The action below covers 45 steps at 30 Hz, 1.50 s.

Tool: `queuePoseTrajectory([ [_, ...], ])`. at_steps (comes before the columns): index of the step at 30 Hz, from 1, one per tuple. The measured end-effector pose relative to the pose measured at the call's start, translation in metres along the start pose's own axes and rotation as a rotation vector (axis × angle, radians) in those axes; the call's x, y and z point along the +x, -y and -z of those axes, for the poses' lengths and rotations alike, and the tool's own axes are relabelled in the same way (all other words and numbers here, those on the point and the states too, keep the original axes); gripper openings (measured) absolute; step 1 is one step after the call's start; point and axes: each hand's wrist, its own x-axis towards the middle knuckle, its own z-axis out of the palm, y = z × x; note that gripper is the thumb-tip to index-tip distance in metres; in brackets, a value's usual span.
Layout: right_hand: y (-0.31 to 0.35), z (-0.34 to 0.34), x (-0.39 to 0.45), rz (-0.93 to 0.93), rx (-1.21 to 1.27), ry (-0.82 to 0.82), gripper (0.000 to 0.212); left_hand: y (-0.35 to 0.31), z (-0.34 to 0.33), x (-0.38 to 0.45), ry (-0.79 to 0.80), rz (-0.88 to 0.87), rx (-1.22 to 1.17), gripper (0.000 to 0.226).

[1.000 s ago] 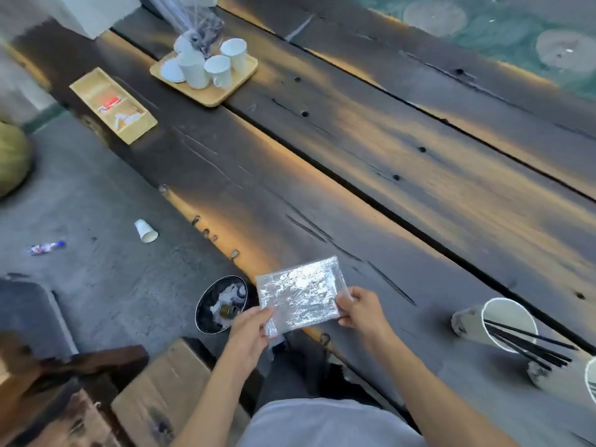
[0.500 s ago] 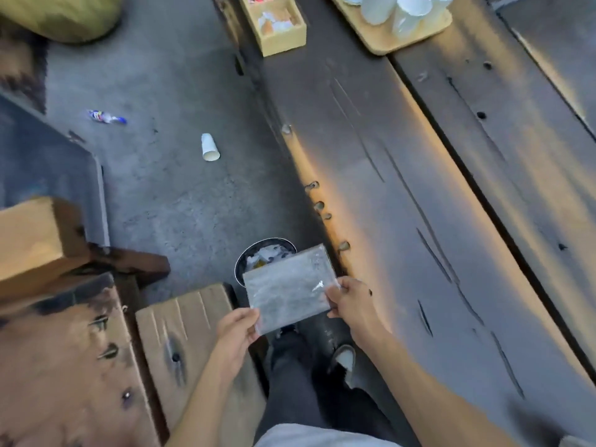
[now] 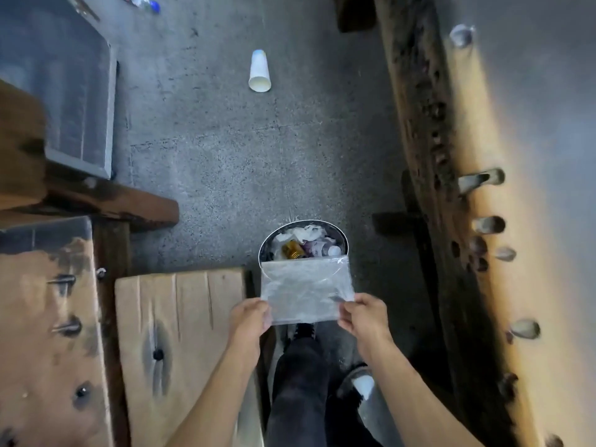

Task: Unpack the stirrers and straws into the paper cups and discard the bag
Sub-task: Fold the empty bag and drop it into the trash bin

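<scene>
A flat, clear plastic bag [image 3: 304,290] is stretched between both hands above the near half of a round black trash bin [image 3: 344,237] on the floor. My left hand [image 3: 250,321] pinches the bag's lower left corner. My right hand [image 3: 362,316] pinches its lower right corner. The bag looks empty. The bin holds crumpled paper, a small bottle and other rubbish. The paper cups with stirrers and straws are out of view.
A white paper cup [image 3: 259,71] lies on its side on the grey concrete floor. The wooden table edge [image 3: 467,221] runs down the right side. A wooden bench [image 3: 180,343] sits at the left, and my legs stand below the bag.
The view swung down and left from the tabletop to the floor. Both hands carried the bag off the table edge to a spot over the trash bin.
</scene>
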Motion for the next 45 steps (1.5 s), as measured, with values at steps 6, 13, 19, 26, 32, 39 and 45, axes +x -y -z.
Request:
queuePoseTrajectory([
  [6,-0.017,-0.024,0.094,0.011,-0.092,-0.067,0.019,0.033,-0.029,0.089,-0.037,0.085,-0.065,0.018],
  [13,-0.028,-0.049,0.165,0.058,-0.205,-0.088,0.014,0.045,-0.054,0.148,-0.126,0.071,-0.061,0.017],
  [19,-0.020,-0.059,0.181,0.108,-0.217,-0.069,0.015,0.036,-0.062,0.157,-0.141,0.052,-0.033,0.028],
  [26,-0.019,-0.045,0.164,0.147,-0.289,-0.120,0.015,0.043,-0.060,0.136,-0.166,0.064,0.049,0.019],
  [32,0.000,-0.024,0.109,0.236,-0.305,-0.064,0.019,0.026,-0.062,0.087,-0.128,-0.069,0.138,0.026],
  [39,0.057,-0.002,-0.004,0.622,-0.377,0.027,0.057,-0.035,-0.061,-0.034,0.005,-0.658,0.461,0.060],
  [45,0.099,0.043,-0.125,0.996,-0.429,-0.012,0.065,-0.095,-0.041,-0.155,-0.044,-1.065,0.610,0.072],
])
